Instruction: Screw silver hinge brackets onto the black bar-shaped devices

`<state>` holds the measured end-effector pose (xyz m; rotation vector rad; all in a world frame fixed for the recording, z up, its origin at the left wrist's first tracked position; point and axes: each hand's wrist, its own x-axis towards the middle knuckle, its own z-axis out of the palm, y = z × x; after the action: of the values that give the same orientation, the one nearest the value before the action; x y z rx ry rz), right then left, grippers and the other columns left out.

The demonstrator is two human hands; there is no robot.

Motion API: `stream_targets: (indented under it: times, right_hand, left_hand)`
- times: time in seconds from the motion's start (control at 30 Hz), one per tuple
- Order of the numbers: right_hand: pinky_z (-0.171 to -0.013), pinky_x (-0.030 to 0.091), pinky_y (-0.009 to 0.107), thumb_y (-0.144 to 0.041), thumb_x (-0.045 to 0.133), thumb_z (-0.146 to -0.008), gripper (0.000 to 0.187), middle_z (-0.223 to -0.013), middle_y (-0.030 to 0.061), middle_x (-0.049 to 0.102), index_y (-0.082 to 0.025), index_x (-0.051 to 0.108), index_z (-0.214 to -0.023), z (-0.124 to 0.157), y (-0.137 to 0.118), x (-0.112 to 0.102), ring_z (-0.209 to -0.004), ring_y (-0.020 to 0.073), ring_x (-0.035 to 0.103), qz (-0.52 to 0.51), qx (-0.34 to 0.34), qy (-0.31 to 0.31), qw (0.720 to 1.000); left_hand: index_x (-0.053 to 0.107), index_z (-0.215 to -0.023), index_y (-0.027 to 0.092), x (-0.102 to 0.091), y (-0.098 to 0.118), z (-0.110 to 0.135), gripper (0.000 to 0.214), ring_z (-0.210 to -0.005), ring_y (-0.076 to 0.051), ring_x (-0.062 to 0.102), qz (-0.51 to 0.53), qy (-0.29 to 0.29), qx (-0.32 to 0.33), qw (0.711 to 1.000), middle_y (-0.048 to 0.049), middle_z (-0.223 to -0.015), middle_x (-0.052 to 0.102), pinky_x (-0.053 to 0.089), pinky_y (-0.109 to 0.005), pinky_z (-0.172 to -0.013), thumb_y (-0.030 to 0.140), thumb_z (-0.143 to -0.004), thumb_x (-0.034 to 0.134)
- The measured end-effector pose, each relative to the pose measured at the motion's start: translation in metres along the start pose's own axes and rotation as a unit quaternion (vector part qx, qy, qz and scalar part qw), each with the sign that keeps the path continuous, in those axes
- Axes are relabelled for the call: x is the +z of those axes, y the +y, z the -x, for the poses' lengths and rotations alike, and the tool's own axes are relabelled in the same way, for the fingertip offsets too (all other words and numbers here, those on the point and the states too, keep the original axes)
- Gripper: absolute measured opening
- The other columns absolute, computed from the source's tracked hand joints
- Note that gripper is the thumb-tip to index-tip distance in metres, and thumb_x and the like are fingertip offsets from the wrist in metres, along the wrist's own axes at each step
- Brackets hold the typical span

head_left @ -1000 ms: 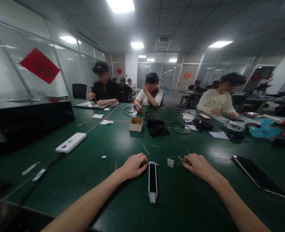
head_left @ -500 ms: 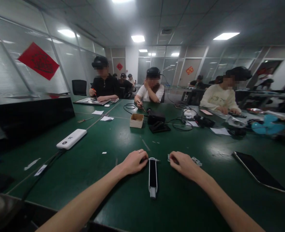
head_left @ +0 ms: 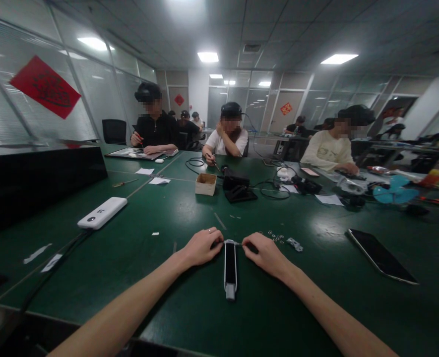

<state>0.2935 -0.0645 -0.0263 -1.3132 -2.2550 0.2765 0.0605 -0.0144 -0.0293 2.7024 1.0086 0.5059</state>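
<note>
A long narrow device with a black face and white frame lies on the green table, its grey tip towards me. A thin metal rod runs crosswise through its far end. My left hand pinches at the rod's left end, beside the frame. At the right end are the closed fingertips of my right hand; whatever they hold is too small to make out. Beyond that hand lie several small rings and a grey metal bracket.
A dark tablet or phone lies at right, a white power bank with cables at left. Farther off stand a small open box, a black stand and a blue fan. Several people sit across the table.
My right hand has moved left from the small rings to the rod's right end, uncovering the rings. My left hand stays by the device. The view has shifted slightly right.
</note>
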Motion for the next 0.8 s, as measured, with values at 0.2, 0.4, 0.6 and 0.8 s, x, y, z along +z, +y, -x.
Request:
stream_targets:
  times: [0.2, 0.4, 0.6, 0.8]
  right_hand:
    - [-0.073, 0.05, 0.031, -0.017, 0.051, -0.087, 0.013, -0.088, 0.006, 0.065, -0.016, 0.063, -0.092, -0.0001, 0.0018, 0.0003, -0.082, 0.0176, 0.06, 0.0, -0.028, 0.016, 0.999]
    - [-0.074, 0.051, 0.031, -0.017, 0.052, -0.088, 0.013, -0.089, 0.0057, 0.065, -0.016, 0.063, -0.094, -0.0001, 0.0012, 0.0013, -0.083, 0.0175, 0.06, -0.007, -0.041, 0.029, 0.999]
    - [-0.076, 0.051, 0.033, -0.019, 0.052, -0.089, 0.012, -0.092, 0.0058, 0.065, -0.018, 0.062, -0.095, -0.0006, -0.0019, 0.0027, -0.086, 0.0184, 0.06, -0.019, -0.042, 0.02, 0.999]
    - [-0.078, 0.051, 0.034, -0.019, 0.052, -0.088, 0.013, -0.094, 0.0057, 0.065, -0.019, 0.062, -0.097, -0.0011, -0.0011, 0.0044, -0.087, 0.0185, 0.06, -0.033, -0.03, 0.026, 0.999]
  left_hand:
    - [0.054, -0.092, 0.018, 0.0009, -0.0006, 0.0002, 0.008, -0.077, -0.015, 0.055, 0.002, 0.003, 0.003, 1.0, -0.0019, -0.088, 0.057, 0.042, -0.026, -0.068, 0.021, -0.088, 0.048]
    - [0.055, -0.093, 0.018, 0.0005, 0.0001, -0.0001, 0.008, -0.077, -0.015, 0.055, 0.012, 0.006, 0.006, 1.0, -0.0022, -0.088, 0.057, 0.042, -0.025, -0.068, 0.021, -0.089, 0.048]
    - [0.055, -0.092, 0.018, -0.0002, 0.0006, -0.0004, 0.009, -0.077, -0.015, 0.055, 0.008, 0.004, 0.0, 1.0, -0.0023, -0.088, 0.057, 0.043, -0.025, -0.068, 0.021, -0.088, 0.047]
    - [0.055, -0.092, 0.019, 0.0018, -0.0002, 0.0, 0.009, -0.077, -0.015, 0.056, 0.012, 0.014, 0.004, 1.0, -0.0022, -0.088, 0.057, 0.043, -0.026, -0.068, 0.022, -0.089, 0.047]
